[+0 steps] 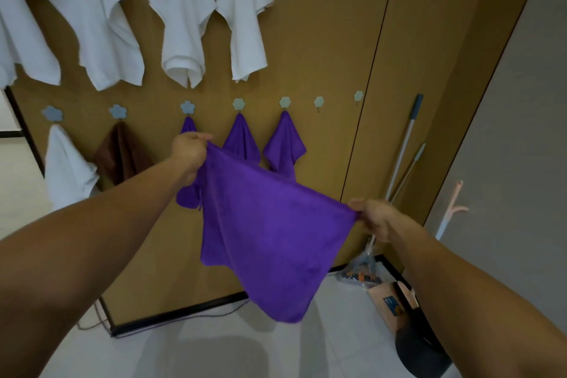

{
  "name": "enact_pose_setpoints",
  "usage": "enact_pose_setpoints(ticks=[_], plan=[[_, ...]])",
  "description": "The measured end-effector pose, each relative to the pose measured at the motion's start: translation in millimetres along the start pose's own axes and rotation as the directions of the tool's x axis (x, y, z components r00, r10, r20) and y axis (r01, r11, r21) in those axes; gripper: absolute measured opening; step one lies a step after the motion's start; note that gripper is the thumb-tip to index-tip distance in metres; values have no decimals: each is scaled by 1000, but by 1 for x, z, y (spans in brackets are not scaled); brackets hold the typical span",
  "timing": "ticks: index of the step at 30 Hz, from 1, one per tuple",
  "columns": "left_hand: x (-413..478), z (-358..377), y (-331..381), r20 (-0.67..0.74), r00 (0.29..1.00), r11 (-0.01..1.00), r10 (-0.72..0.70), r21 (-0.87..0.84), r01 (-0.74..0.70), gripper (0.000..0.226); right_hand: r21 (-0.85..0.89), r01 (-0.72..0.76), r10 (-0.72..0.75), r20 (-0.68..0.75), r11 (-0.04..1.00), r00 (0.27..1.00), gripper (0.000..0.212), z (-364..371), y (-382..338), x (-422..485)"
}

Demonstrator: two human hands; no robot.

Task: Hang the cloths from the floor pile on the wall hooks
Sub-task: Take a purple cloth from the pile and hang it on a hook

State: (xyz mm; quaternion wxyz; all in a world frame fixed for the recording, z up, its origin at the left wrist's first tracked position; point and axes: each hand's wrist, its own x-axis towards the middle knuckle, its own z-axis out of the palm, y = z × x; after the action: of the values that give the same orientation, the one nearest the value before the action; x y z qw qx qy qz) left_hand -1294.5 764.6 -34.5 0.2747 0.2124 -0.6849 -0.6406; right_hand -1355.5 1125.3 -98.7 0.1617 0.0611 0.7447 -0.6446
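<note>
The brown wall panel fills most of the view, above a pale tiled floor. In front of it a purple cloth is held up in the air, stretched between both hands, its loose lower corner hanging clear of the floor. The left hand is the higher one. Its grip is closed on one top corner of the cloth, with thumb and fingers pinching the edge. The right hand sits lower and to the side, and its grip is pinched on the opposite corner, pulling the top edge taut.

Along the top of the panel hang four white towels, side by side. A lower row of hooks carries a white cloth, a brown cloth and three hung purple cloths, the leftmost partly hidden behind the left hand. Two bare hooks follow to the right of these.

A grey wall meets the panel on the right. In that corner lean two long handles, above a clear plastic bag on the floor. A dark dustpan lies nearer, and a pale coat stand rises beside the grey wall.
</note>
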Motion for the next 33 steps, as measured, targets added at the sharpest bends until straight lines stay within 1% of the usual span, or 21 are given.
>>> enact_pose_setpoints(ticks=[1, 2, 3, 5, 8, 11, 14, 16, 18, 21, 23, 24, 26, 27, 29, 31, 33], plan=[[2, -4, -2, 6, 1000, 998, -9, 62, 9, 34, 19, 83, -81, -91, 996, 993, 11, -2, -5, 2], [4, -7, -3, 15, 1000, 993, -22, 119, 20, 35, 50, 160, -151, -152, 986, 977, 9, -5, -11, 3], [4, -8, -4, 25, 999, 987, -41, 157, 36, 35, 82, 221, -203, -187, 972, 961, 9, -6, -18, 4], [4, -8, -2, 39, 996, 978, -86, 196, 77, 36, 107, 294, -265, -223, 950, 938, 10, -6, -33, 4], [1, -7, 3, 45, 985, 963, -169, 223, 155, 32, 122, 337, -300, -252, 933, 920, 10, -6, -49, 2], [-6, -8, 10, 116, 951, 937, -285, 245, 251, 29, 158, 366, -318, -264, 917, 910, 11, -9, -56, 2], [-8, -11, 11, 215, 889, 904, -405, 241, 354, 37, 222, 397, -337, -264, 890, 904, 17, -13, -57, 0], [-9, -12, 10, 283, 838, 878, -466, 267, 398, 37, 234, 395, -335, -257, 888, 906, 23, -17, -55, -1], [-9, -11, 10, 343, 797, 864, -497, 281, 418, 34, 228, 388, -332, -251, 893, 909, 26, -20, -52, -3], [-12, -7, 12, 430, 744, 859, -511, 270, 434, 24, 286, 395, -319, -279, 873, 906, 25, -26, -50, -4], [-16, -2, 13, 495, 703, 860, -510, 293, 417, 17, 333, 405, -305, -315, 852, 899, 25, -30, -50, -4], [-18, 1, 13, 526, 686, 864, -503, 316, 392, 19, 352, 409, -297, -330, 842, 896, 26, -32, -49, -4], [-22, 5, 13, 573, 659, 870, -488, 381, 313, 28, 367, 412, -292, -341, 834, 894, 27, -37, -49, -4], [-24, 7, 12, 586, 648, 866, -487, 421, 269, 30, 365, 414, -295, -340, 833, 893, 27, -40, -48, -4], [-28, 12, 10, 598, 638, 848, -486, 499, 179, 22, 342, 427, -308, -349, 837, 885, 28, -46, -46, -4], [-30, 18, 8, 585, 661, 828, -471, 551, 103, 22, 267, 443, -335, -368, 856, 868, 32, -52, -43, -2], [-30, 25, 5, 548, 717, 820, -431, 570, 58, 26, 76, 459, -406, -355, 885, 842, 40, -58, -39, 1]])
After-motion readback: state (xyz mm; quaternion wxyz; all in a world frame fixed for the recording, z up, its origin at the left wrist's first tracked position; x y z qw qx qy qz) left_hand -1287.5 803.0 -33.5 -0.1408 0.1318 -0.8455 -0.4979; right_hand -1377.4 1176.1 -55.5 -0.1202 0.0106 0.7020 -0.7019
